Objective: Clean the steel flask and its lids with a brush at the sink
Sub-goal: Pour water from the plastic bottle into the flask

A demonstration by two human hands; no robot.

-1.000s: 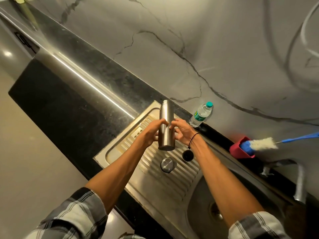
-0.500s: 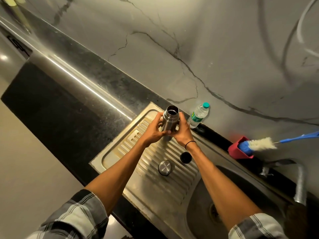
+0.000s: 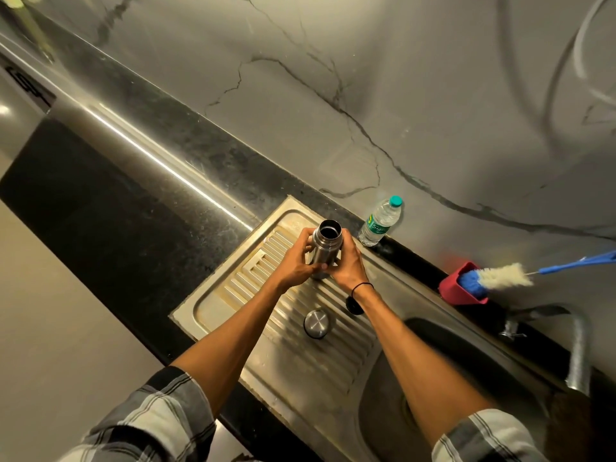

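steel flask (image 3: 325, 251) upright, mouth open, centre frame over the ribbed drainboard (image 3: 233, 288); left hand (image 3: 297, 264) and right hand (image 3: 346, 265) each wrapped round its body. steel lid (image 3: 315, 323) and black lid (image 3: 353, 305) lie below it. brush (image 3: 496, 277) in red holder (image 3: 458, 290), right

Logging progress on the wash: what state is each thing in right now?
Steel flask: upright, mouth open, lid off.
Left hand: grips flask.
Right hand: grips flask.
Round steel lid: off, on drainboard.
Small black lid: off, on drainboard.
Blue-handled bottle brush: unused, in red holder.
Clear plastic bottle: capped.
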